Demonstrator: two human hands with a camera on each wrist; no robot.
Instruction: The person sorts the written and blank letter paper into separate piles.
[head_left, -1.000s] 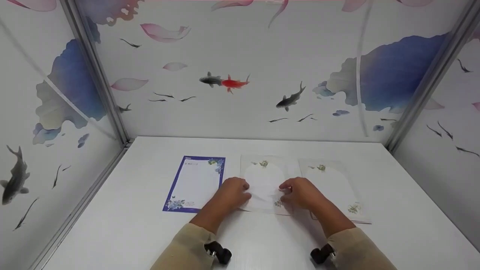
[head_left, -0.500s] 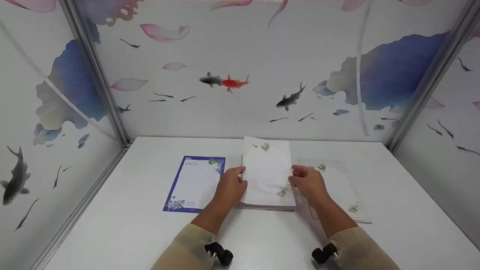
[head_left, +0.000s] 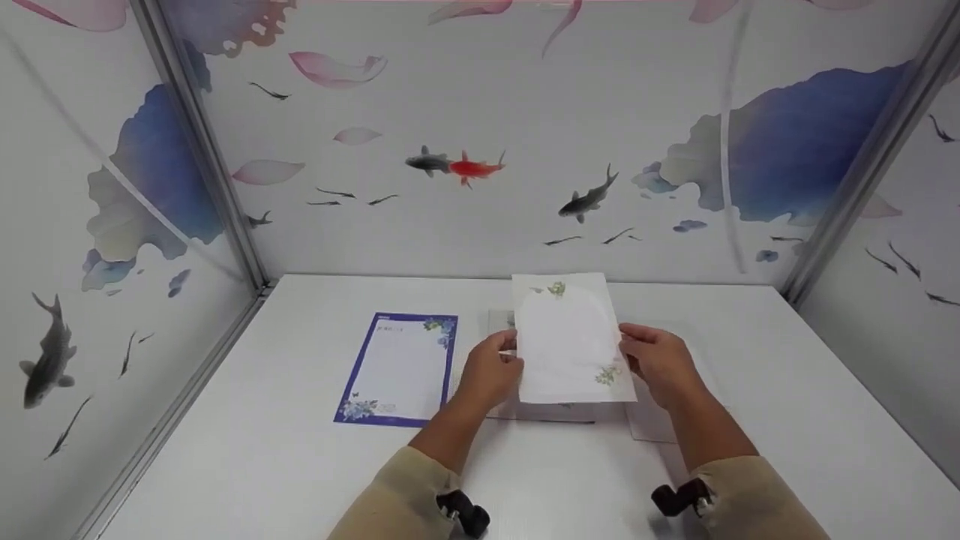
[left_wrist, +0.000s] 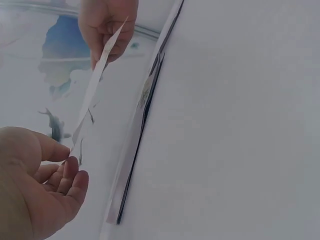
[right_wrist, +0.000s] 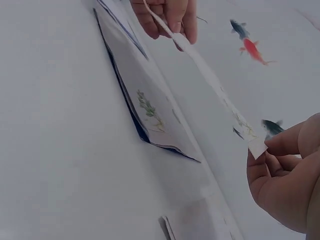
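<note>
A white sheet of paper (head_left: 568, 337) with green floral prints near its top and lower right is held up off the table, nearly edge-on in both wrist views. My left hand (head_left: 491, 371) pinches its left edge between thumb and fingers. On the opposite edge, my right hand (head_left: 664, 364) pinches it the same way; in the right wrist view the thumb and fingers of the right hand (right_wrist: 287, 175) grip near a corner. Below the sheet lies a thin stack of papers (head_left: 536, 412) with a dark underside, partly covered from above; its floral print shows in the right wrist view.
To the left lies a blue-bordered sheet (head_left: 397, 367) with flower corners. Another pale paper stack (head_left: 649, 421) sits at the right, partly hidden by the right hand and the sheet. White printed panels (head_left: 480, 232) enclose the white table (head_left: 247, 420) at the back and sides.
The floral sheet has been lifted off the middle stack and carried to the right, with both hands moving along. The blue-bordered sheet stays in place; the head view has shifted slightly.
</note>
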